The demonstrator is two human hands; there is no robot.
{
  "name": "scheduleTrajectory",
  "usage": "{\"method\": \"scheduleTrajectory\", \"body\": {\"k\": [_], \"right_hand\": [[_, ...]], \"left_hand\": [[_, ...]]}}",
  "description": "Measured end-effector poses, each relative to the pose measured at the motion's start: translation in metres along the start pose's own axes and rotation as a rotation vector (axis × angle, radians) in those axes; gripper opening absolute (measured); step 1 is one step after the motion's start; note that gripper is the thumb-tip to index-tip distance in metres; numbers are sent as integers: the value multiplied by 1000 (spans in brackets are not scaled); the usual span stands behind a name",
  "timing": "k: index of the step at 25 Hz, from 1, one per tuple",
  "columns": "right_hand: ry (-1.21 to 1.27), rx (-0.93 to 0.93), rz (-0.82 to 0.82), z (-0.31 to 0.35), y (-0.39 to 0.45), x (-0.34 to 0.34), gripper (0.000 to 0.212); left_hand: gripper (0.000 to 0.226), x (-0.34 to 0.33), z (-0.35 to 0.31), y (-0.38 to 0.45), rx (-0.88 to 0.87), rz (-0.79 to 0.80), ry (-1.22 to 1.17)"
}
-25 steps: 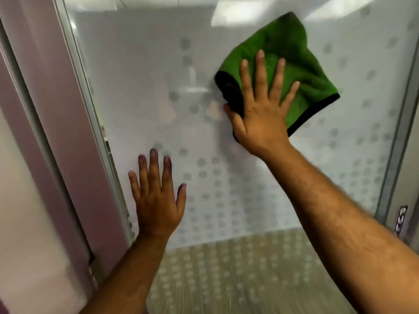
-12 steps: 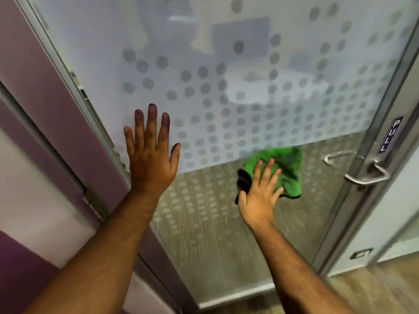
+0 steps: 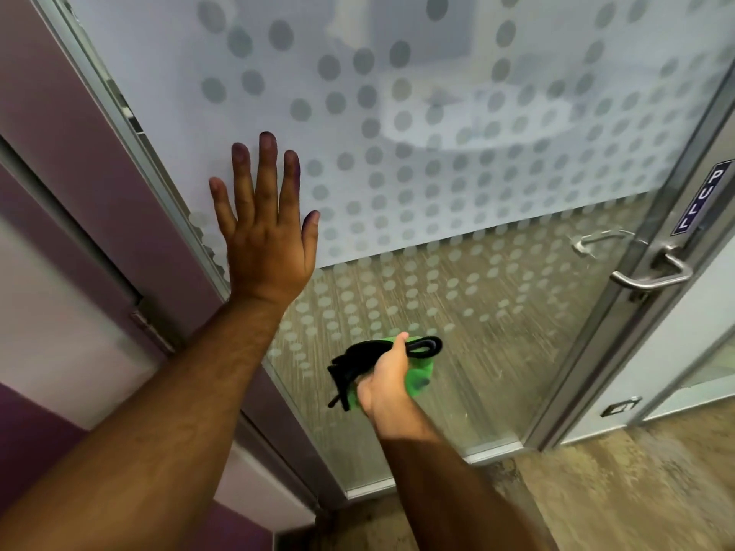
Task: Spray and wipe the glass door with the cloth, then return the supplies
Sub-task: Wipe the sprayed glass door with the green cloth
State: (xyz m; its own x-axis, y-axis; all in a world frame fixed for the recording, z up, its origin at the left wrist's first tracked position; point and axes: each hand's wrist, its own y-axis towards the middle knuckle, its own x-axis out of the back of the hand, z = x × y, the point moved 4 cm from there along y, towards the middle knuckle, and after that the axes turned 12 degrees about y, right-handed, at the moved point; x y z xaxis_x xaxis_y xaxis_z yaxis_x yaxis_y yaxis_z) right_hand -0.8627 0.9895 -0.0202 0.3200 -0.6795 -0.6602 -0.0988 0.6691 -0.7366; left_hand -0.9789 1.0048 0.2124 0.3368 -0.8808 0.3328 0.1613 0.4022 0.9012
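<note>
The glass door [image 3: 457, 161] fills the view, frosted with grey dots above and clear with pale dots below. My left hand [image 3: 266, 228] lies flat on the glass near the hinge side, fingers spread and holding nothing. Low on the clear part, my right hand [image 3: 387, 377] is closed around the bunched green cloth [image 3: 419, 375], whose black edge sticks out to the left and above the fingers. No spray bottle is in view.
A metal lever handle [image 3: 652, 272] sits on the door's right edge under a dark label [image 3: 702, 200]. The purple and white wall [image 3: 59, 192] and door frame [image 3: 131, 125] stand to the left. Wood-look floor [image 3: 616, 491] lies below.
My right hand has swept the cloth from high on the frosted glass down to the low clear part and bunched it in its grip. The left hand stays pressed on the glass.
</note>
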Motion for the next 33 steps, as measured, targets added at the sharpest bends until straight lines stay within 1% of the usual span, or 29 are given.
{"method": "scheduleTrajectory", "body": {"k": [2,3,5,6,8,10,12,13,15,17,20,23,27,30,33], "right_hand": [[37,-108,143,-13,-23,-2,86],[55,-130,219,-16,-33,0,87],[74,-124,347,-12,-47,3,84],[83,-98,371,-4,-47,5,81],[97,-15,322,17,-36,9,82],[78,35,172,38,-17,19,87],[59,1,7,44,2,36,89],[77,-45,-23,41,11,43,88],[153,-127,8,30,22,46,87],[186,-174,82,16,18,36,89],[125,-129,169,4,-7,13,96],[-64,53,229,5,-41,-14,101],[-319,427,239,48,-77,-49,95],[-551,794,327,85,-109,-93,88],[-760,1204,530,97,-173,-162,86]], "left_hand": [[75,1,2,2,4,2,-3],[75,3,2,2,8,4,-10],[75,5,3,1,4,10,-27],[76,6,2,1,3,13,-34],[76,5,3,1,-1,16,-39],[75,5,3,2,1,22,-31],[76,5,3,2,10,24,-17],[76,5,2,1,9,23,-16],[76,2,0,0,-1,14,-9],[77,0,1,0,3,5,13],[77,1,1,2,3,21,20],[76,13,3,3,9,77,-39],[82,32,5,1,-52,148,-124],[84,39,20,14,-79,128,-169],[84,44,33,45,-67,77,-140]]}}
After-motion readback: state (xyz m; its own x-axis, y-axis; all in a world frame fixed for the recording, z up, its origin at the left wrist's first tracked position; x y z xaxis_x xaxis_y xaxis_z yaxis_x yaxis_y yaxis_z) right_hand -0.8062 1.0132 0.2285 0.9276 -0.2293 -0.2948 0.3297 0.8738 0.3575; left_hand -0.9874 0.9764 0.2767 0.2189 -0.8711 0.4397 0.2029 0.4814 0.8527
